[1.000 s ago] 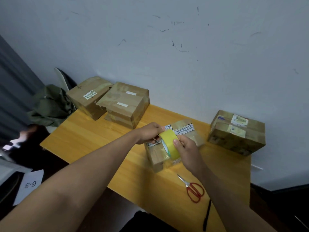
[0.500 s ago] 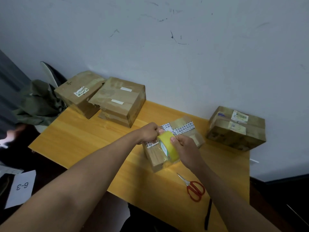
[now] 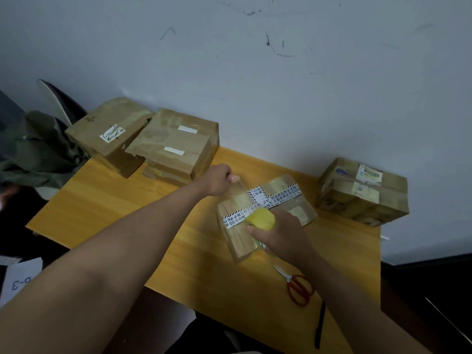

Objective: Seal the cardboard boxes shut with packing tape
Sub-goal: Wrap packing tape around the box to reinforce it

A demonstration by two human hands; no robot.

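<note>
A small cardboard box (image 3: 237, 241) with black-and-white printed tape across its top lies in the middle of the yellow table (image 3: 115, 200). My right hand (image 3: 278, 236) grips a yellow roll of packing tape (image 3: 261, 219) over the box's near part. My left hand (image 3: 219, 178) pinches the free end of the clear tape strip (image 3: 236, 191) at the box's far left corner. The strip stretches from that hand back to the roll, above the box top.
Two larger boxes (image 3: 112, 134) (image 3: 176, 145) sit at the back left, another box (image 3: 362, 192) at the back right by the wall. Red-handled scissors (image 3: 297, 286) and a black pen (image 3: 320, 325) lie near the table's front edge. A green cloth (image 3: 38, 149) hangs on a chair at left.
My hands have drawn apart: the left hand pulled the tape end away to the far left, the right hand moved the roll nearer to me, and a strip now spans the box.
</note>
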